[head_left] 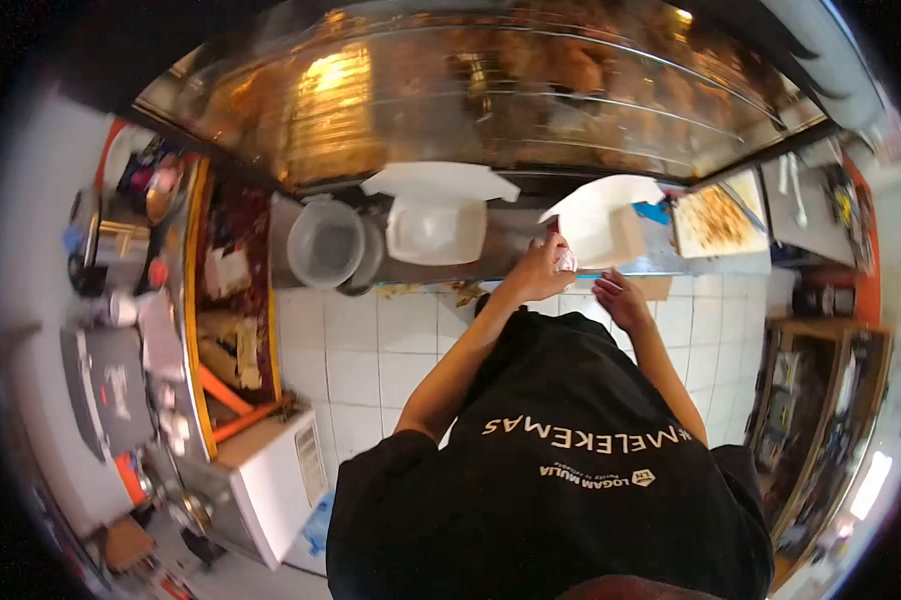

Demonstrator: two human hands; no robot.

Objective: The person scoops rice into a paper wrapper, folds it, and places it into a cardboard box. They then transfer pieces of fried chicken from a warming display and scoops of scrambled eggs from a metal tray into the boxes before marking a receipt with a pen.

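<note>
My left hand (539, 274) is closed around a small, pale, shiny packet-like thing (567, 261), its contents too small to make out. It is at the left front corner of an open white paper food box (596, 232) on the metal counter. Just below that box's front edge is my right hand (623, 299), fingers apart and nothing seen in them. A second open white food box (437, 231) stands to the left, its lid folded back. Farther left is a clear plastic tub (326, 242).
Ahead, a glass display case (471, 100) holds browned roast meat. To the right lies a stained cutting board (718, 219) with a knife (741, 204) on it. A wooden-framed shelf (816, 400) stands right, and an orange-edged cabinet (199, 300) left. Tiled floor (356, 340) lies below the counter.
</note>
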